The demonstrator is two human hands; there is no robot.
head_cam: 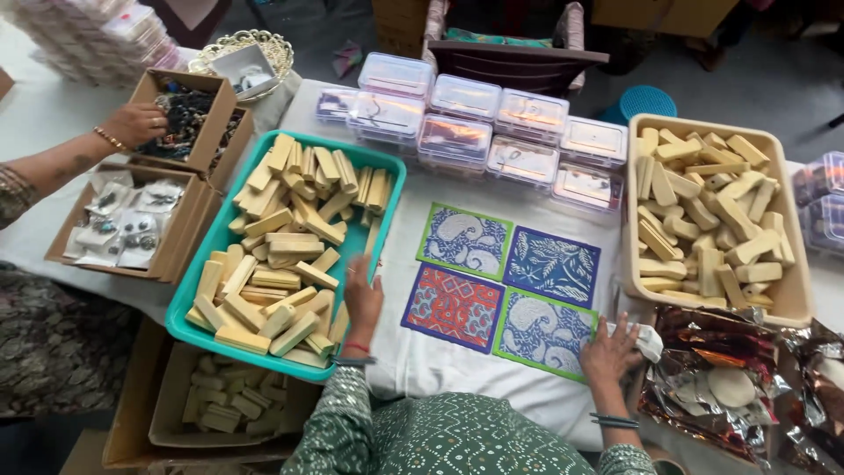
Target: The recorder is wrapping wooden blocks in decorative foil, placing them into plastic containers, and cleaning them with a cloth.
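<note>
Resting open on teal tray (204, 280) rim, left hand (362, 299), right hand (608, 352) seemingly pinching white cloth (649, 341)

Foil bags (747, 387) cut off at right edge; clear boxes' (457, 136) contents perhaps jewellery.

Boxes, cases and foil wrapping on a white-covered table

At the back stands a group of clear plastic cases (479, 123), flat and rectangular, in two rows, with small items inside; more clear cases (822, 207) stand at the right edge. On the left, an open brown cardboard box (132, 230) holds small clear packets with white cards, and behind it a second cardboard box (186, 119) holds dark items, where another person's hand touches it. Below the table edge, a third cardboard box (224, 409) holds pale blocks. At the lower right lies crumpled shiny foil packaging (730, 374), silver and brown.
</note>
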